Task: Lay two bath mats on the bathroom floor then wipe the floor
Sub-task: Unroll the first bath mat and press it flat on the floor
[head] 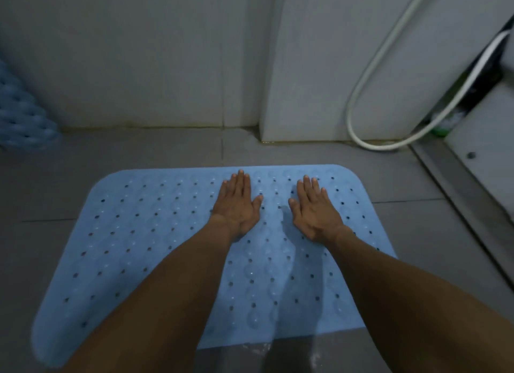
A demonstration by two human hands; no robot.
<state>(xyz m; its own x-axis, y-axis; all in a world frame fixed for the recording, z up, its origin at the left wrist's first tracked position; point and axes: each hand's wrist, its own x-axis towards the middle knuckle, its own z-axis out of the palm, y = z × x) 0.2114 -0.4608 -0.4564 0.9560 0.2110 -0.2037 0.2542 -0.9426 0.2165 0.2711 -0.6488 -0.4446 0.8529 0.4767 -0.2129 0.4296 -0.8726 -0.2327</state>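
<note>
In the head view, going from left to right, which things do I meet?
Second mat at the left edge → left hand → right hand → white hose. Both hands lie flat on the blue mat.

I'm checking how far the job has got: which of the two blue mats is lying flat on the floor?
The perforated blue mat in the middle, under both flat hands. The other blue mat sits at the far left edge, blurred and seemingly not laid out.

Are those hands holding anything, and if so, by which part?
Nothing is held. The left hand and right hand lie flat, fingers stretched out, pressing on the blue bath mat near its far edge.
</note>
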